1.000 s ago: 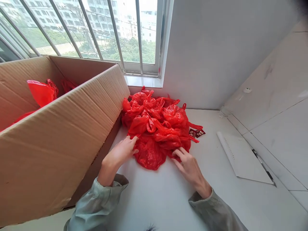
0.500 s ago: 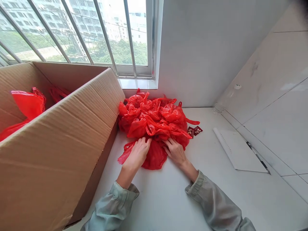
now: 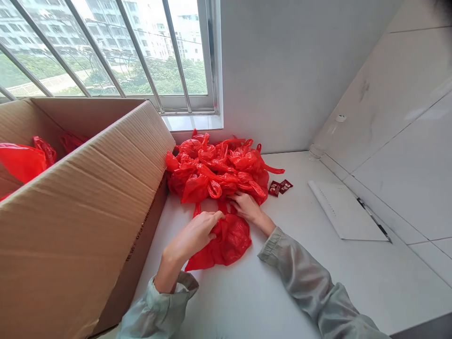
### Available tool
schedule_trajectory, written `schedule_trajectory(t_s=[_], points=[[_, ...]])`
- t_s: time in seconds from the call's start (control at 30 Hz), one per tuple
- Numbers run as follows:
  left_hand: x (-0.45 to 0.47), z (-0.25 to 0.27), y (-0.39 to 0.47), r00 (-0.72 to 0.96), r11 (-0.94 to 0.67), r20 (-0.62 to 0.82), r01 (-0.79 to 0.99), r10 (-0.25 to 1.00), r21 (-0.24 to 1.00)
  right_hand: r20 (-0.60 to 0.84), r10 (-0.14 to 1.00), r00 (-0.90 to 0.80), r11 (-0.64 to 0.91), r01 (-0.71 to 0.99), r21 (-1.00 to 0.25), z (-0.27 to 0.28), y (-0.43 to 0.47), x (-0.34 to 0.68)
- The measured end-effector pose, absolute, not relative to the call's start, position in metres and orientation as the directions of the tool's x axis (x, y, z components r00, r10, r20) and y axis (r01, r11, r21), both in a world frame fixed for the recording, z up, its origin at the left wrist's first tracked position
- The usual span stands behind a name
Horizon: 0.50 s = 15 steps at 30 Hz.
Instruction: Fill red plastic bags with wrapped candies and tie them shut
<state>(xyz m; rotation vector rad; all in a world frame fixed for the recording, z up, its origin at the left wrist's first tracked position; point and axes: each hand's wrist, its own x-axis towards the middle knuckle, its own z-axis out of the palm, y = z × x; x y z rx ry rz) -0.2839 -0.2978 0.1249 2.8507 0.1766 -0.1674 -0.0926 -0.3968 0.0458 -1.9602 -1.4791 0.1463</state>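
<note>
My left hand [image 3: 195, 233] is closed on a red plastic bag [image 3: 231, 240], its thumb and fingers pinching the upper part. This bag lies on the white tabletop in front of a heap of red plastic bags [image 3: 219, 162], several of them with knotted handles. Against the heap's front edge rests my right hand [image 3: 247, 207], fingers stretched out and touching the red plastic there; their tips are partly hidden. What the bags contain cannot be made out.
A large cardboard box [image 3: 88, 202] with red bags inside stands at the left. Small dark red packets [image 3: 280, 187] lie right of the heap. Farther right are a white paper pad [image 3: 344, 212], a pen [image 3: 372, 219] and a clear bottle [image 3: 325, 139] by the wall. A barred window is behind.
My left hand has drawn one red bag toward me, out from the heap's front. My right hand stays at the heap's edge. The view has shifted slightly.
</note>
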Motion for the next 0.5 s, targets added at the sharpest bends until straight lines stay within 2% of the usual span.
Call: schedule_trajectory(t_s=[0.2,0.4,0.5], points=[[-0.284,0.133,-0.311,0.995,-0.919,-0.082,0.085,0.058,0.385,0.304,0.904,0.302,-0.007,0.720,-0.694,0.081,-0.445,-0.118],[-0.290,0.144,-0.314,0.998,-0.867,-0.059,0.034,0.005,0.496,0.252,0.889,0.382,-0.061,0.644,-0.763,0.080,-0.472,-0.151],[-0.296,0.153,-0.313,0.998,-0.848,-0.056,0.046,0.019,0.528,0.272,0.852,0.447,-0.052,0.589,-0.806,0.082,-0.480,-0.155]])
